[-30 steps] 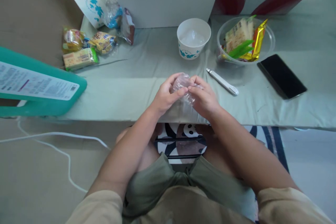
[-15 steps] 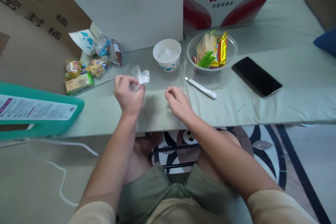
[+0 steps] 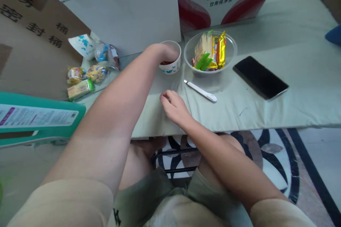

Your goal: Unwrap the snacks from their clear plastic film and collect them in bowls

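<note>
My left hand (image 3: pixel 168 52) reaches down into a white paper cup (image 3: pixel 172 68) with blue leaf prints; its fingers are hidden inside the rim. Whether it still holds the clear plastic wrapper does not show. My right hand (image 3: pixel 174 104) rests on the cloth near the table's front edge, fingers curled together, and I cannot make out anything in them. To its upper right lies a white utility knife (image 3: pixel 201 91) with a short blade. Beside the cup stands a clear plastic bowl (image 3: pixel 188 55) with wrapped snacks (image 3: pixel 210 51) in it.
A black phone (image 3: pixel 260 77) lies on the right. Several packaged snacks (image 3: pixel 81 89) and a piece of printed paper (image 3: pixel 82 46) sit at the left. Cardboard boxes (image 3: pixel 125 14) line the back, and a green container (image 3: pixel 39 113) stands at the left edge.
My left hand has moved up and right from above the cloth, where it held a crumpled clear wrapper, into the paper cup. My right hand has hardly moved.
</note>
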### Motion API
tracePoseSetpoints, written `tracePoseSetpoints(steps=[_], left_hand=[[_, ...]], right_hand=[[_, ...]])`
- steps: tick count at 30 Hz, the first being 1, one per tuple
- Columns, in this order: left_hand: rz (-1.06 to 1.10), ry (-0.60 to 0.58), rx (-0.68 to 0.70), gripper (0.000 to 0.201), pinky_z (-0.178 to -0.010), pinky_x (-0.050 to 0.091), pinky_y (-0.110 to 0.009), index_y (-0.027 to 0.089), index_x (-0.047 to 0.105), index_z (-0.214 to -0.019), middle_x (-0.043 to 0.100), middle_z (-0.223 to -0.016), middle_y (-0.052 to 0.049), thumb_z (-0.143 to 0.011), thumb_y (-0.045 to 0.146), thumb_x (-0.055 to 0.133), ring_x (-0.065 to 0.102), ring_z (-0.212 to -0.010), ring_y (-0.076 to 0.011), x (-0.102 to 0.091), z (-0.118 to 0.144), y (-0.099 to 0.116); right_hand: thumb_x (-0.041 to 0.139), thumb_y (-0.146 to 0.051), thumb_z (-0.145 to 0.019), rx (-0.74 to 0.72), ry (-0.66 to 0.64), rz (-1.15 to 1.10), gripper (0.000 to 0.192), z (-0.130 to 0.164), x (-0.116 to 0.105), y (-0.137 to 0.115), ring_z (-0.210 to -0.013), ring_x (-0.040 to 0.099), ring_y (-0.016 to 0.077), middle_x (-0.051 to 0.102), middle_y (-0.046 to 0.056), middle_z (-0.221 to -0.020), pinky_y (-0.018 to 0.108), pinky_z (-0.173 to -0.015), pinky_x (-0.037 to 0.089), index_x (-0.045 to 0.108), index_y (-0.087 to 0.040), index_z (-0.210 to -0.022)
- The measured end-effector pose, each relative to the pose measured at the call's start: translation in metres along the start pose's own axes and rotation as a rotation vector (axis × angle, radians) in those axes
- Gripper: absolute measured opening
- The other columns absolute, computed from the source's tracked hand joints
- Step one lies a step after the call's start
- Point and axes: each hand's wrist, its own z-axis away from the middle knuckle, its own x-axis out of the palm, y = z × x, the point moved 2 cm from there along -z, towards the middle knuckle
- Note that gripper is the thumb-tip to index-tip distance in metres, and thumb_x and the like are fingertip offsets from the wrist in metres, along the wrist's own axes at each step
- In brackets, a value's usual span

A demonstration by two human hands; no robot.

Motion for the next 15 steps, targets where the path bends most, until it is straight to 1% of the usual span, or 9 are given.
tracePoseSetpoints(steps=[2, 3, 5, 7, 9, 11, 13, 14, 15], left_hand=[[-0.21, -0.17, -0.116, 0.025, -0.096, 0.047, -0.058, 0.022, 0.054, -0.053, 0.053, -0.058, -0.005, -0.058, 0.022, 0.078, 0.068, -0.095, -0.0401, -0.006, 0.012, 0.007], [-0.279, -0.176, -0.111, 0.026, -0.095, 0.047, -0.056, 0.024, 0.054, -0.054, 0.054, -0.058, -0.006, -0.059, 0.025, 0.079, 0.067, -0.094, -0.0394, -0.013, 0.022, 0.014], [-0.218, 0.093, 0.06, 0.024, -0.091, 0.046, -0.049, 0.028, 0.054, -0.062, 0.06, -0.069, -0.008, -0.071, 0.039, 0.074, 0.064, -0.094, -0.0338, -0.04, 0.046, 0.027], [-0.179, 0.29, 0.066, 0.026, -0.088, 0.042, -0.047, 0.028, 0.05, -0.065, 0.062, -0.077, -0.008, -0.082, 0.042, 0.063, 0.061, -0.088, -0.0279, -0.069, 0.069, 0.02], [-0.116, 0.358, -0.091, 0.026, -0.095, 0.036, -0.046, 0.027, 0.055, -0.07, 0.063, -0.083, -0.008, -0.077, 0.046, 0.071, 0.058, -0.105, -0.0288, -0.096, 0.084, -0.012], [-0.124, 0.436, -0.181, 0.037, -0.104, 0.028, -0.048, 0.026, 0.063, -0.081, 0.065, -0.094, -0.009, -0.062, 0.048, 0.086, 0.041, -0.133, -0.0343, -0.119, 0.091, -0.056], [-0.142, 0.426, -0.2, 0.051, -0.108, 0.021, -0.049, 0.026, 0.067, -0.09, 0.065, -0.105, -0.01, -0.052, 0.049, 0.092, 0.021, -0.149, -0.0376, -0.136, 0.09, -0.097], [-0.163, 0.398, -0.187, 0.052, -0.109, 0.02, -0.049, 0.026, 0.067, -0.09, 0.065, -0.108, -0.01, -0.051, 0.05, 0.093, 0.019, -0.15, -0.0373, -0.142, 0.088, -0.112], [-0.185, 0.37, -0.178, 0.049, -0.108, 0.022, -0.048, 0.025, 0.067, -0.088, 0.065, -0.108, -0.01, -0.054, 0.051, 0.092, 0.025, -0.149, -0.0364, -0.146, 0.085, -0.124]], right_hand=[[0.047, -0.031, -0.092, 0.009, -0.001, 0.002, 0.013, 0.0, 0.0, -0.001, -0.097, 0.058, 0.0207, 0.061, 0.004, -0.093, 0.037, -0.097, 0.045, 0.052, -0.024, -0.082], [0.047, -0.031, -0.091, 0.01, 0.001, 0.002, 0.013, 0.0, 0.0, -0.001, -0.097, 0.058, 0.0207, 0.061, 0.004, -0.092, 0.036, -0.096, 0.045, 0.053, -0.024, -0.082], [0.047, -0.032, -0.091, 0.005, 0.001, -0.008, 0.013, 0.002, 0.002, -0.001, -0.094, 0.057, 0.0203, 0.061, 0.004, -0.093, 0.036, -0.093, 0.045, 0.054, -0.024, -0.083], [0.046, -0.034, -0.091, 0.0, -0.005, -0.022, 0.015, 0.005, 0.006, -0.001, -0.092, 0.057, 0.0199, 0.062, 0.004, -0.094, 0.035, -0.088, 0.045, 0.055, -0.024, -0.084], [0.046, -0.035, -0.09, -0.005, -0.015, -0.024, 0.016, 0.007, 0.01, 0.0, -0.09, 0.057, 0.0198, 0.062, 0.004, -0.094, 0.035, -0.084, 0.044, 0.055, -0.024, -0.084], [0.045, -0.035, -0.09, -0.016, -0.024, -0.01, 0.015, 0.008, 0.015, 0.001, -0.088, 0.056, 0.0197, 0.062, 0.004, -0.092, 0.035, -0.083, 0.044, 0.054, -0.024, -0.083], [0.045, -0.034, -0.089, -0.027, -0.032, 0.007, 0.015, 0.007, 0.02, 0.002, -0.088, 0.057, 0.0194, 0.063, 0.004, -0.091, 0.035, -0.084, 0.044, 0.053, -0.023, -0.082], [0.045, -0.034, -0.089, -0.03, -0.032, 0.015, 0.015, 0.006, 0.022, 0.002, -0.087, 0.057, 0.0193, 0.063, 0.004, -0.091, 0.035, -0.084, 0.044, 0.053, -0.023, -0.082], [0.045, -0.035, -0.089, -0.031, -0.031, 0.024, 0.016, 0.005, 0.024, 0.002, -0.087, 0.057, 0.0193, 0.063, 0.004, -0.09, 0.035, -0.084, 0.044, 0.054, -0.023, -0.082]])
